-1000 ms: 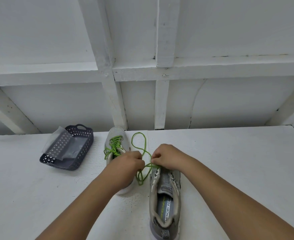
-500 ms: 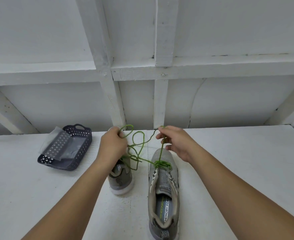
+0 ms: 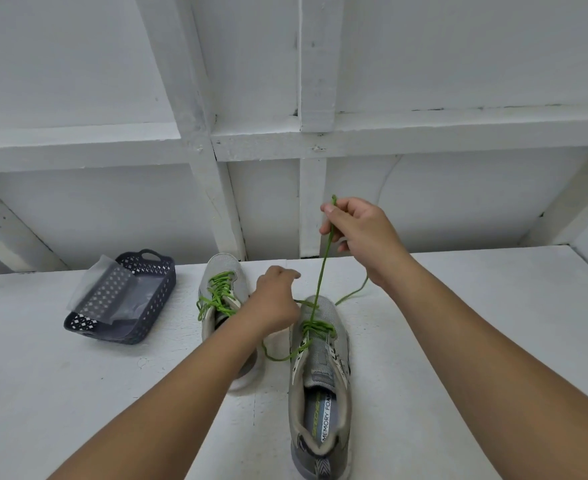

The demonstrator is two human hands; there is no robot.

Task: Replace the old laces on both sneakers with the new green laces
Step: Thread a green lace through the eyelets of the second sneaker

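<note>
One sneaker, left sneaker [image 3: 221,299], looks fully laced green, standing on surface [image 3: 476,334]. Right sneaker [image 3: 320,372] has green lace [image 3: 322,271] only through lowest eyelets; upper rows left. My right hand [image 3: 362,233] pinches lace end, pulling up; left hand [image 3: 275,299] grips other strand, I judge.

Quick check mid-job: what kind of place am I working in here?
Likely a workshop or shed-type space, not certain: a white painted tabletop set against a white painted wall of boards and timber framing, with a dark perforated plastic basket nearby.
</note>
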